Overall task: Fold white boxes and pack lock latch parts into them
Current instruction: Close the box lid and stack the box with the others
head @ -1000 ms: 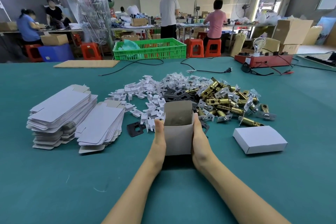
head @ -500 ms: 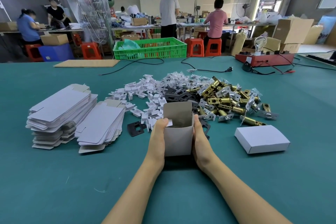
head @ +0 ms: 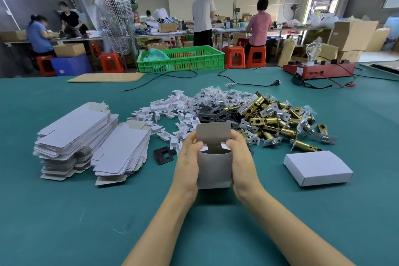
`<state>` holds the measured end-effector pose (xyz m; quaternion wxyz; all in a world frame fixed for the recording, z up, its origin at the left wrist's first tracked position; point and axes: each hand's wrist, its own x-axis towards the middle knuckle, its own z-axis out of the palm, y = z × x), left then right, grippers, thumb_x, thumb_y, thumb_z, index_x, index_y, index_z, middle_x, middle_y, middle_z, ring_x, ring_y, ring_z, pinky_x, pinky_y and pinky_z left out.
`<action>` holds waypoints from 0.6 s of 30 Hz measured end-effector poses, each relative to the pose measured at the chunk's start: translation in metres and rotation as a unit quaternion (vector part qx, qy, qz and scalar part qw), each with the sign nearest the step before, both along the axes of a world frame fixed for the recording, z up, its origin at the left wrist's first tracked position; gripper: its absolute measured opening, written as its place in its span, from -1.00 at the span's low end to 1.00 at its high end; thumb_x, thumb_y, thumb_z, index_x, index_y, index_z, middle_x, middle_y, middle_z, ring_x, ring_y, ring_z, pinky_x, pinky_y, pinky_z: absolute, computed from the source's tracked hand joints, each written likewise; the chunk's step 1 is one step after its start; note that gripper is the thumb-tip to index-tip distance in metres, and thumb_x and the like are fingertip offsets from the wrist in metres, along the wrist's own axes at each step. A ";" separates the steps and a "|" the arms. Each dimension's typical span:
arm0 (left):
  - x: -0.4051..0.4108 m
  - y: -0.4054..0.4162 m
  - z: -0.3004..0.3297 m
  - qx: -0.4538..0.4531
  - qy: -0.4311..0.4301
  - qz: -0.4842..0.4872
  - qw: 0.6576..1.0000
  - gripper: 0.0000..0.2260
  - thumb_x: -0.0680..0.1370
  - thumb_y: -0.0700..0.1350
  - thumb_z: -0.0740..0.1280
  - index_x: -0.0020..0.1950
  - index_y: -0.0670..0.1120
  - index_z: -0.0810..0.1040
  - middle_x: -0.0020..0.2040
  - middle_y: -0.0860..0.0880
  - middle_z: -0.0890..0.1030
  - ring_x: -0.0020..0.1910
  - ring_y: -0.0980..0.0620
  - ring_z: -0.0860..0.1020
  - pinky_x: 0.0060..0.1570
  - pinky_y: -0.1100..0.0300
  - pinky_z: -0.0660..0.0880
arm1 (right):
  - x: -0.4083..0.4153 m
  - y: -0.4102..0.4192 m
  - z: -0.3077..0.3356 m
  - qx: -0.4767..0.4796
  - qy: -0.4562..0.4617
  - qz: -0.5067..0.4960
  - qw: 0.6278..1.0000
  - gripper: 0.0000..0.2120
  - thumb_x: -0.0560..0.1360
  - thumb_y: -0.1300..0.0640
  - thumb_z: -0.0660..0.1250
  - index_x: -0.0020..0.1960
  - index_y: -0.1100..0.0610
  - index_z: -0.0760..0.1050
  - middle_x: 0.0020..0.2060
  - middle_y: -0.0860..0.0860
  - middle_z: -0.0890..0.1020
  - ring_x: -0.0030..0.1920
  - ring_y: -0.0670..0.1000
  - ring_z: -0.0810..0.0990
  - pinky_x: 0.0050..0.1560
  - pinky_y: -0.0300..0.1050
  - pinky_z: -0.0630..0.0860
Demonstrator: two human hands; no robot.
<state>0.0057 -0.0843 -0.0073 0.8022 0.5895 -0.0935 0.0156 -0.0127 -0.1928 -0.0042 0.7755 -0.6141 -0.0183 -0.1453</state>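
An upright, part-folded white box [head: 213, 170] stands on the green table [head: 64, 222] between my hands, its top lid flap raised. My left hand [head: 187, 164] grips its left side, thumb pressing the left side flap inward. My right hand [head: 243, 164] grips the right side, thumb on the right flap. Behind it lies a heap of brass latch parts [head: 272, 119], black plates [head: 216, 114] and small white pieces [head: 168, 114]. Two stacks of flat white box blanks [head: 86, 136] lie to the left. A closed white box [head: 317, 167] rests to the right.
A single black plate [head: 163, 155] lies just left of my left hand. A red test unit with a bulb [head: 319, 70], cables [head: 248, 82] and a cardboard sheet [head: 105, 77] sit at the table's far edge. A green crate [head: 181, 58] and several people stand beyond.
My thumbs have moved up and folded both small side flaps inward over the box opening. The box has tilted slightly toward me.
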 end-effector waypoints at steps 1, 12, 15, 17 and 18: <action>0.000 0.000 0.001 0.000 0.002 0.001 1.000 -0.74 0.44 -0.04 0.22 0.00 0.17 0.64 0.06 0.02 0.68 0.07 0.00 0.57 0.17 -0.06 0.49 | -0.001 0.003 0.001 -0.013 -0.020 -0.024 0.999 -0.70 0.52 0.09 0.11 0.10 -0.16 0.54 0.03 -0.15 0.65 0.07 -0.12 0.60 0.04 -0.22 0.56; -0.008 -0.001 0.005 -0.020 -0.044 0.007 0.999 -0.77 0.50 -0.11 0.22 -0.18 0.04 0.67 -0.13 0.01 0.67 -0.05 0.05 0.58 0.11 0.10 0.46 | -0.012 0.011 0.000 -0.025 -0.115 -0.102 0.988 -0.74 0.61 0.32 0.05 -0.08 0.15 0.49 -0.25 -0.14 0.54 -0.17 -0.16 0.47 -0.08 -0.39 0.39; -0.009 0.001 0.006 -0.028 -0.055 -0.005 0.998 -0.69 0.56 -0.23 0.17 -0.17 -0.02 0.67 -0.15 0.00 0.68 -0.10 0.11 0.62 -0.06 0.30 0.52 | -0.013 0.010 -0.002 -0.029 -0.140 -0.103 0.984 -0.76 0.55 0.19 0.06 -0.05 0.17 0.50 -0.18 -0.04 0.58 -0.10 -0.06 0.52 -0.02 -0.25 0.44; -0.010 0.003 0.006 -0.055 -0.043 -0.026 0.997 -0.74 0.56 -0.18 0.17 -0.15 -0.08 0.65 -0.13 -0.05 0.68 -0.12 0.06 0.63 -0.13 0.25 0.54 | -0.013 0.009 -0.004 -0.035 -0.141 -0.099 0.984 -0.72 0.54 0.05 0.06 -0.02 0.16 0.50 -0.12 0.00 0.59 -0.04 0.06 0.54 0.00 -0.04 0.46; -0.011 0.003 0.006 -0.067 -0.039 -0.040 0.996 -0.77 0.54 -0.10 0.20 -0.14 -0.10 0.64 -0.13 -0.07 0.67 -0.14 0.03 0.63 -0.18 0.22 0.55 | -0.014 0.009 -0.005 -0.039 -0.138 -0.099 0.985 -0.68 0.53 -0.04 0.07 -0.02 0.15 0.50 -0.11 0.00 0.59 -0.04 0.08 0.53 -0.01 0.01 0.45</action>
